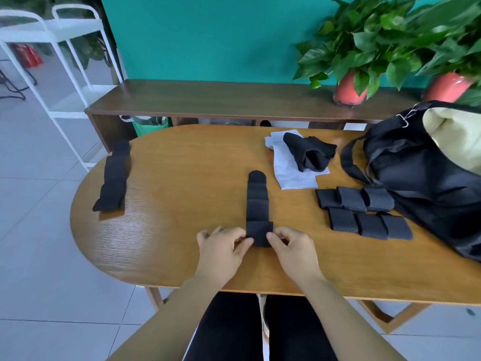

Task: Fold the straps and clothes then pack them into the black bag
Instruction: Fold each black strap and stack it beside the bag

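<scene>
A black perforated strap (257, 201) lies lengthwise on the wooden table (182, 178), its near end folded over. My left hand (221, 246) pinches the folded end's left edge, and my right hand (291, 243) pinches its right edge. Two folded strap sets (361, 212) lie side by side to the right. Another black strap (113, 178) lies unfolded at the table's left edge. A black garment (309, 152) sits crumpled on a white garment (291, 170). The black bag (421, 173) stands open at the right, showing a cream lining.
A low wooden shelf (221, 100) runs behind the table with two potted plants (364, 48) in red pots. A white metal rack (65, 61) stands at the far left. Grey floor tiles surround the table.
</scene>
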The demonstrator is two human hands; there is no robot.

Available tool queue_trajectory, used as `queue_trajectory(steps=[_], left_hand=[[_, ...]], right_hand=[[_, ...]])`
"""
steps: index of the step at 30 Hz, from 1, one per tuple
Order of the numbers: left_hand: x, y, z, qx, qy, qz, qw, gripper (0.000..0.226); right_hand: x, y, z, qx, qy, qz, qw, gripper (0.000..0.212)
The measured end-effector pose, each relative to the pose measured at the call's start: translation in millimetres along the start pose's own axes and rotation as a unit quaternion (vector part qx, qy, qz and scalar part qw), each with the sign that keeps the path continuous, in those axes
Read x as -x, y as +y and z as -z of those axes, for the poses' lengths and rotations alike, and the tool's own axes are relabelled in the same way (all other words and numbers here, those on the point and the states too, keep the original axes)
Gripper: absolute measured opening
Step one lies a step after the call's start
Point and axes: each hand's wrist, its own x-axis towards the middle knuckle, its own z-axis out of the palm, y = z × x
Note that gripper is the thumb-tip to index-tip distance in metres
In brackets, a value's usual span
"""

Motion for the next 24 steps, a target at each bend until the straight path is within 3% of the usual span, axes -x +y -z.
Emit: queue_trajectory(steps=[3, 7, 13, 19, 24], left_hand=[[-3, 2, 1, 0.014, 0.009, 0.014, 1.000, 0.017], [-5, 7, 0, -0.004, 0.000, 0.025, 1.000, 0.040], [-8, 8, -2, -0.069, -0.007, 0.021, 0.997, 0.046], [-9, 7, -4, -0.095, -0.022, -0.006, 0.995, 0.042], [-6, 6, -8, -0.101, -0.054, -0.061, 0.992, 0.037]], right_hand=[[-4, 2, -5, 0.013, 0.012, -0.024, 1.000, 0.017], [-4, 5, -16, 0.083, 0.073, 0.014, 0.994, 0.019], [-2, 4, -22, 0.146, 0.112, 0.017, 0.983, 0.020], [-2, 2, -22, 0.150, 0.119, 0.027, 0.981, 0.031], [-2, 8, -26, 0.181, 0.129, 0.076, 0.972, 0.027]])
